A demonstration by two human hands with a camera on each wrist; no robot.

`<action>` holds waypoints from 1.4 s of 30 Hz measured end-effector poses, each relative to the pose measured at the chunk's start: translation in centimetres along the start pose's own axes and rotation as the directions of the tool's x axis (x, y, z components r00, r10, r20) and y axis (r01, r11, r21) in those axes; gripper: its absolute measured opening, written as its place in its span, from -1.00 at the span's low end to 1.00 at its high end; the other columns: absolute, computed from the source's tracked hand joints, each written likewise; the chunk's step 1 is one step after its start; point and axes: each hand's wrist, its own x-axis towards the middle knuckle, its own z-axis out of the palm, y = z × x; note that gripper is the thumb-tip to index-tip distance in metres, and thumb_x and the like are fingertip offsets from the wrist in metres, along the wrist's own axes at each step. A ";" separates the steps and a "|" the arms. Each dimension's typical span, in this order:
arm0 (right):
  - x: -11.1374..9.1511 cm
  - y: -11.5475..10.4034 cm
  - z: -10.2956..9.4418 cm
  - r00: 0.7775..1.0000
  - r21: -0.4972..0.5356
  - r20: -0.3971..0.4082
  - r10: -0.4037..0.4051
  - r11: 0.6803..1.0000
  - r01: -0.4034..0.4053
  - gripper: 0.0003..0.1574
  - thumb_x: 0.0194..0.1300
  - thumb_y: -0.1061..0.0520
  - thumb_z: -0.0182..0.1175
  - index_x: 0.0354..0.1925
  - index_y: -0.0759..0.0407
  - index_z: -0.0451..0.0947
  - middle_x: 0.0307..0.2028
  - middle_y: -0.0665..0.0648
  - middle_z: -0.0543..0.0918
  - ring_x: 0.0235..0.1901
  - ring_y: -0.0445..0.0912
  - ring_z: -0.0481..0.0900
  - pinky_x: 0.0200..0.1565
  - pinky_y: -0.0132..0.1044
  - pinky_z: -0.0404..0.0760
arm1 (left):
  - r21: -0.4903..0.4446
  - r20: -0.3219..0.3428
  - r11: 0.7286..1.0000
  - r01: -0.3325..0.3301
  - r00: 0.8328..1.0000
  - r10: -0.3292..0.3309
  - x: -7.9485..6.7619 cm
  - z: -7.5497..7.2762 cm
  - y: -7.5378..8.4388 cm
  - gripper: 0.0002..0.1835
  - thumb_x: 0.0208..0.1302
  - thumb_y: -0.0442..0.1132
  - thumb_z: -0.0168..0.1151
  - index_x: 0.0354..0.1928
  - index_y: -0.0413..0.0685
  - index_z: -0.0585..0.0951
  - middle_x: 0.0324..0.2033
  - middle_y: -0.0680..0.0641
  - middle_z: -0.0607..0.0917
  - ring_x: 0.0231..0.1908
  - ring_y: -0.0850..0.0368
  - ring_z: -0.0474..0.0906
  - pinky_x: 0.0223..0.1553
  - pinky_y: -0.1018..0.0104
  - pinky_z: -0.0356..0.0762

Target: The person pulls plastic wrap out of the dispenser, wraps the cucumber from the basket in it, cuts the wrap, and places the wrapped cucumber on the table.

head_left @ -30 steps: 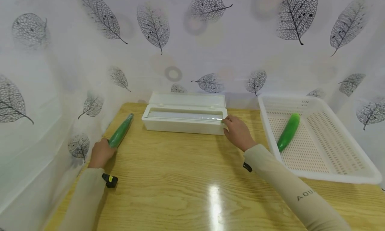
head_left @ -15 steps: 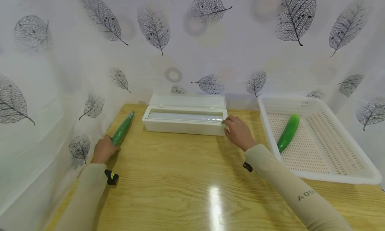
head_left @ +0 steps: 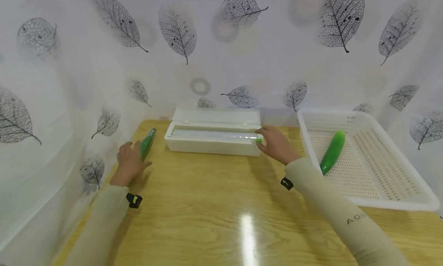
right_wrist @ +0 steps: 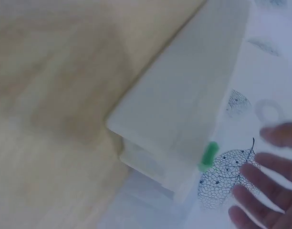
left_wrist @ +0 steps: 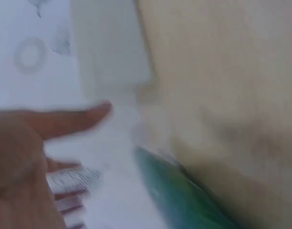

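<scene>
Here, 1 green cucumber (head_left: 147,142) lies just beside the spread left hand (head_left: 129,163).

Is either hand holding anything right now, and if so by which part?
Nothing is held: the left hand is open beside a cucumber, the right hand open near the green tab.

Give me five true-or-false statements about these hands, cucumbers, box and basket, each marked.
The white box has its lid open. True.
One cucumber lies in the basket. True.
The left hand is gripping the other cucumber. False: its fingers are not curled round it.
The right hand is inside the basket. False: it is by the box's end nearest the basket.
A green piece shows at that end. True.
</scene>
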 end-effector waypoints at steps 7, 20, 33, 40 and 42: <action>3.5 -0.3 -0.3 0.971 0.014 0.221 -0.095 0.995 0.094 -0.32 0.16 -0.01 0.31 0.15 0.34 0.44 0.08 0.32 0.54 0.11 0.18 0.45 0.20 0.03 0.42 | 0.044 -0.047 0.862 -0.504 0.861 0.506 4.0 -0.8 8.8 -0.25 0.19 -0.01 0.28 0.31 -0.25 0.26 0.25 -0.32 0.29 0.27 -0.30 0.13 0.31 -0.25 0.00; 4.5 -0.3 2.8 0.927 -0.092 0.352 -0.129 0.981 0.171 -0.23 0.09 -0.14 0.34 0.09 0.38 0.46 0.01 0.33 0.53 -0.03 0.14 0.52 0.04 -0.04 0.53 | 0.155 0.279 0.790 -0.593 0.793 0.541 9.4 1.6 12.2 -0.08 0.09 0.41 0.10 0.31 -0.13 0.33 0.23 -0.22 0.40 0.25 -0.17 0.31 0.35 -0.13 0.11; 5.6 0.0 2.4 0.912 -0.072 0.392 -0.123 0.984 0.163 -0.18 0.07 -0.18 0.34 0.04 0.44 0.46 -0.03 0.35 0.52 -0.08 0.11 0.51 0.02 -0.06 0.54 | 0.104 0.257 0.836 -0.539 0.826 0.501 10.2 1.1 13.0 -0.16 0.06 0.35 0.19 0.21 -0.14 0.45 0.07 -0.20 0.53 0.03 -0.14 0.50 0.12 -0.06 0.45; 6.2 0.2 2.1 0.904 -0.065 0.413 -0.115 0.986 0.155 -0.17 0.08 -0.20 0.32 0.05 0.44 0.47 -0.03 0.36 0.56 -0.08 0.13 0.54 0.04 -0.04 0.53 | 0.075 0.333 0.874 -0.480 0.838 0.432 10.9 0.7 13.6 -0.21 0.12 0.32 0.15 0.22 -0.12 0.45 0.23 -0.21 0.45 0.22 -0.15 0.37 0.25 -0.05 0.33; 6.4 0.1 2.0 0.897 -0.053 0.432 -0.091 0.991 0.126 -0.16 0.11 -0.21 0.29 0.10 0.42 0.45 0.00 0.35 0.56 -0.05 0.13 0.55 0.06 -0.02 0.52 | 0.063 0.352 0.887 -0.458 0.842 0.409 11.2 0.4 13.8 -0.22 0.13 0.32 0.14 0.23 -0.10 0.46 0.26 -0.19 0.44 0.27 -0.14 0.33 0.28 -0.03 0.29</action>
